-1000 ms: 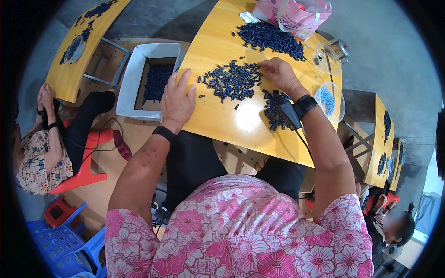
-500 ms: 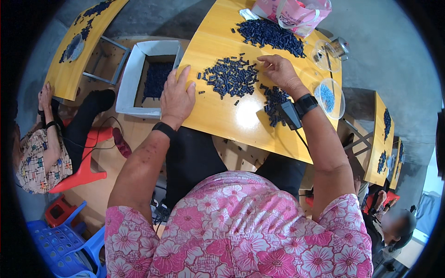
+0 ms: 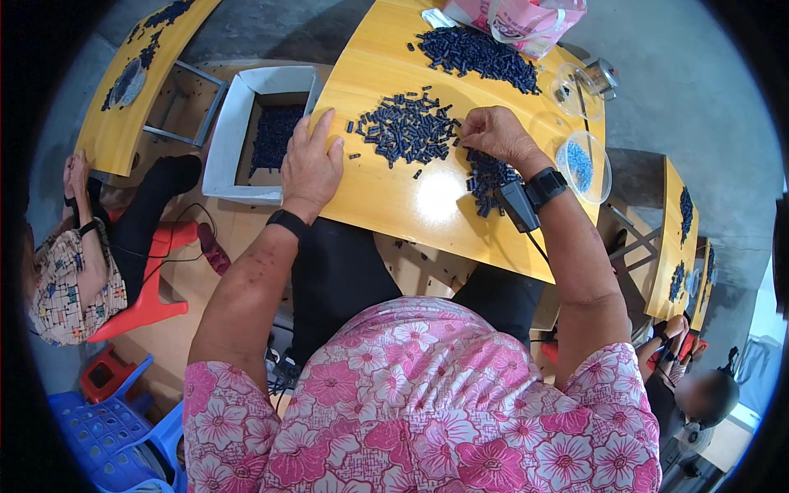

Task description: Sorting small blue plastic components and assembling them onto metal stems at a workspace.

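Note:
My left hand [image 3: 312, 167] rests at the left edge of the yellow table [image 3: 386, 214], fingers stretched out and nothing in them. Close to its fingertips lies a loose pile of small dark blue cylindrical pieces [image 3: 403, 127]. At that pile's right side is my right hand [image 3: 500, 134], its thumb and fingertips pinched together over the tabletop. Whatever sits in the pinch, if anything, is too small to make out. Below the right hand lies a smaller heap of the same pieces [image 3: 486, 179], partly covered by the wrist and the black box strapped there.
A white box [image 3: 222, 164] holding dark pieces stands left of the table. Toward the back lie a large dark pile [image 3: 477, 62] and a pink bag [image 3: 526, 23]. A clear tub with blue bits [image 3: 581, 164] and a metal cup [image 3: 602, 78] stand right. Other people sit at both sides.
My right hand's fingers, spread before, have drawn together into a pinch, and the hand has moved slightly nearer. My left hand stays at the table edge.

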{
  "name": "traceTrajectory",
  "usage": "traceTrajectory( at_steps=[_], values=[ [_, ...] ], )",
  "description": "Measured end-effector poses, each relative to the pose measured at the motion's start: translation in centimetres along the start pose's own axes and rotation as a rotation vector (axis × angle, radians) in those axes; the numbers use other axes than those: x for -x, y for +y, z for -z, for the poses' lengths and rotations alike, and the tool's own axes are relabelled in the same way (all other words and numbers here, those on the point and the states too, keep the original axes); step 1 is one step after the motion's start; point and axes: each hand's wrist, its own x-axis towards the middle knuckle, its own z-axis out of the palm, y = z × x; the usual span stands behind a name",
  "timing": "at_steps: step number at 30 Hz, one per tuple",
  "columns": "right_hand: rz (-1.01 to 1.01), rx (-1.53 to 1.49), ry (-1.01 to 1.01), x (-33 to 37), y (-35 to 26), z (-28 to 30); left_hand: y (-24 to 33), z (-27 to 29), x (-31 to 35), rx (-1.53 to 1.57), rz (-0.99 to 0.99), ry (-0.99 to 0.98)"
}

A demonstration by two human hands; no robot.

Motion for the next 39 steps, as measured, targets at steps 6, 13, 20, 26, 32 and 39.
traceTrajectory(
  at_steps=[6, 13, 20, 26, 32, 39],
  values=[
    [-0.010, -0.072, 0.004, 0.2, 0.0, -0.2, 0.0, 0.0, 0.0, -0.014, 0.009, -0.004],
    [0.038, -0.197, 0.033, 0.0, -0.1, -0.7, -0.1, -0.2, -0.1, 0.009, 0.013, 0.000],
    [0.016, -0.263, 0.135, -0.6, -0.8, -0.4, 0.0, -0.2, -0.1, -0.004, 0.013, 0.026],
    [0.077, -0.016, 0.117, -2.3, -1.3, -0.4, 0.1, 0.1, -0.1, 0.017, 0.028, -0.011],
    [0.162, -0.076, 0.415, -4.5, -1.1, -0.4, 0.1, 0.1, -0.2, 0.032, 0.030, -0.014],
    [0.233, -0.004, 0.481, -7.3, -1.3, -0.6, -0.1, 0.0, -0.3, 0.026, 0.036, -0.019]
  ],
)
